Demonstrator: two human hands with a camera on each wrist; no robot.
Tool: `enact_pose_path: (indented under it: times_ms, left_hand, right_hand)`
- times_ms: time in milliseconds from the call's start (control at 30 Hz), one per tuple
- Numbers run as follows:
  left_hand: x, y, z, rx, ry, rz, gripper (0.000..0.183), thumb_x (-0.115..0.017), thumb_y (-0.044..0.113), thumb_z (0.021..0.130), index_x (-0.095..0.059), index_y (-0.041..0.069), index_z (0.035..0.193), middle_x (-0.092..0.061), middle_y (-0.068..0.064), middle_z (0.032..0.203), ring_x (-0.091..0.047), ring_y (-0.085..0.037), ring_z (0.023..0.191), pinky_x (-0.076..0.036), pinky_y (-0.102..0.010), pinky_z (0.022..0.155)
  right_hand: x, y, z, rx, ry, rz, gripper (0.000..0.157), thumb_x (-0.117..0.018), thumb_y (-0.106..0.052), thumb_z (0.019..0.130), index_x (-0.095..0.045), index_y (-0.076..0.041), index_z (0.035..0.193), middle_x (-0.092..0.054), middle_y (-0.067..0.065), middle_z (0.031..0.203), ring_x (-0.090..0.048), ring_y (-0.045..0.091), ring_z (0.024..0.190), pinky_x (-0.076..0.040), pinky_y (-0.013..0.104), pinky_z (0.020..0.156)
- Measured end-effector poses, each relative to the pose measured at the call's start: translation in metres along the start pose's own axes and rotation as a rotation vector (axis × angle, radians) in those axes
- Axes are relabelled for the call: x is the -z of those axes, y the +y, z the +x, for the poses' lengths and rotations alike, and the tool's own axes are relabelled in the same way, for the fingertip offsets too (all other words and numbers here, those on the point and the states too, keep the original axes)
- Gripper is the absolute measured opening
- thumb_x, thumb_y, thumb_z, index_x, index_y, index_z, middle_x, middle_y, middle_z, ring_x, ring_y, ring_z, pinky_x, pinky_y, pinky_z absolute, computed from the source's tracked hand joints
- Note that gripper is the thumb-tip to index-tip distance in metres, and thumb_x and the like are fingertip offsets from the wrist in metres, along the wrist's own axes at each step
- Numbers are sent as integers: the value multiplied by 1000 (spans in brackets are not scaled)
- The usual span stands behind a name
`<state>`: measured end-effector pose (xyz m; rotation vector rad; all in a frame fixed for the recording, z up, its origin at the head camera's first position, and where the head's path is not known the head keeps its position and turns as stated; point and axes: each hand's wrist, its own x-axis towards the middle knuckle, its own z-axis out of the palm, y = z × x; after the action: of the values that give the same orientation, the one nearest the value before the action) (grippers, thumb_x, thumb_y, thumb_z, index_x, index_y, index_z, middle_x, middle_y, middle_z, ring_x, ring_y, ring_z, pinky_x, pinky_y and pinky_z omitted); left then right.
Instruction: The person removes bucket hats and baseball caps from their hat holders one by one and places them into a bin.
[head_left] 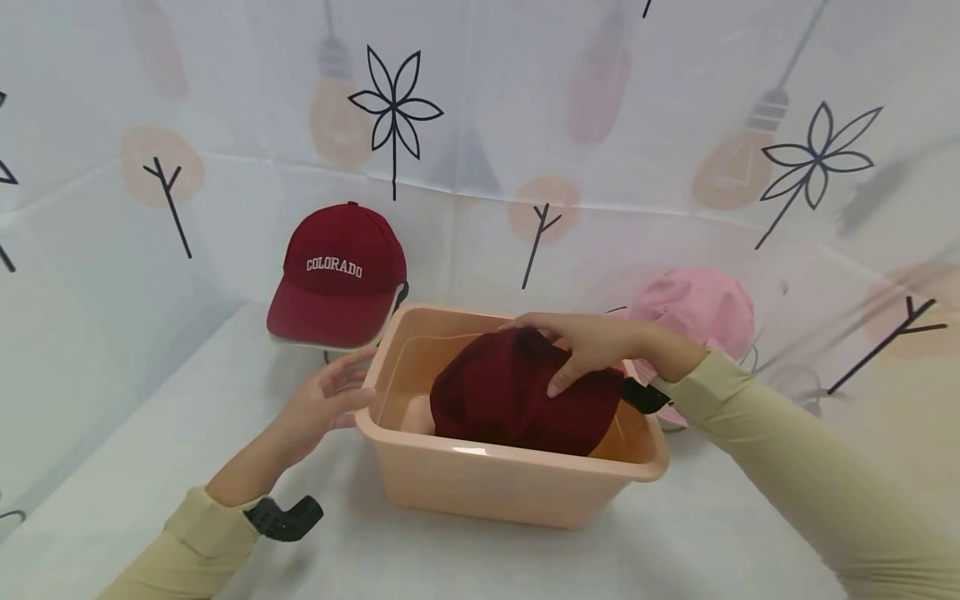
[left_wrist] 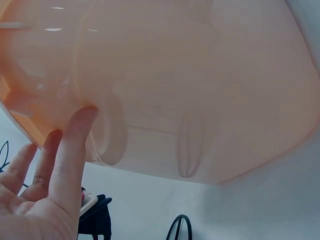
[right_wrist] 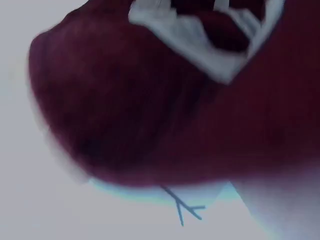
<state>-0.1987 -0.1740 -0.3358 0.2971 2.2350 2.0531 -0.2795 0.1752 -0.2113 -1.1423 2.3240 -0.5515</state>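
A peach plastic tub (head_left: 480,492) stands on the white table. Inside it is a maroon cap (head_left: 487,400), tilted, its crown partly hidden by my right hand (head_left: 592,342). That hand grips the cap from above, thumb on the near side and fingers toward the back. Maroon cloth of a cap (right_wrist: 125,110) with blurred white lettering fills the right wrist view, where the hand itself is out of sight. My left hand (head_left: 326,404) touches the tub's left rim with fingers extended. From the left wrist, the fingers (left_wrist: 70,160) lie against the tub wall (left_wrist: 160,75).
Behind the tub on the left, a maroon COLORADO cap (head_left: 337,275) sits on a stand. A pink cap (head_left: 697,308) is behind the tub's right end, partly covered by my right arm. A patterned white cloth (head_left: 465,167) hangs at the back.
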Motion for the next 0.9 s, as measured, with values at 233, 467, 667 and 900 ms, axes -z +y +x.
enact_pose_path:
  times_ms: [233,467,667,900]
  left_hand:
    - [1,1,0,-5,-15,-1,67,-61,21,89,-27,13,147,-37,-23,139,-42,-39,122,-49,-46,85]
    - [1,2,-2,1,-17,-16,66,-60,20,89,-28,13,146,-39,-22,138,-44,-38,121,-50,-45,85]
    - [0,-1,0,-1,-17,-19,64,-60,19,89,-30,13,145,-40,-23,136,-45,-38,120,-50,-45,84]
    - [3,-1,1,-9,-24,-6,66,-61,21,89,-29,14,146,-39,-22,139,-44,-39,121,-50,-46,84]
  right_hand:
    - [7,-3,-12,-29,-172,107,102,-76,-2,74,-12,-28,150,-10,0,154,-18,38,136,-52,37,81]
    - [-20,9,4,194,-214,-98,86,-75,5,71,-31,-6,144,-21,17,150,-21,35,135,-47,36,90]
    - [-39,10,21,122,-234,-315,83,-80,-6,71,-39,-20,142,-16,11,153,-16,29,138,-41,32,96]
    - [-51,13,49,174,-245,-423,83,-83,-15,68,-42,-19,140,-14,14,153,-7,32,139,-32,44,104]
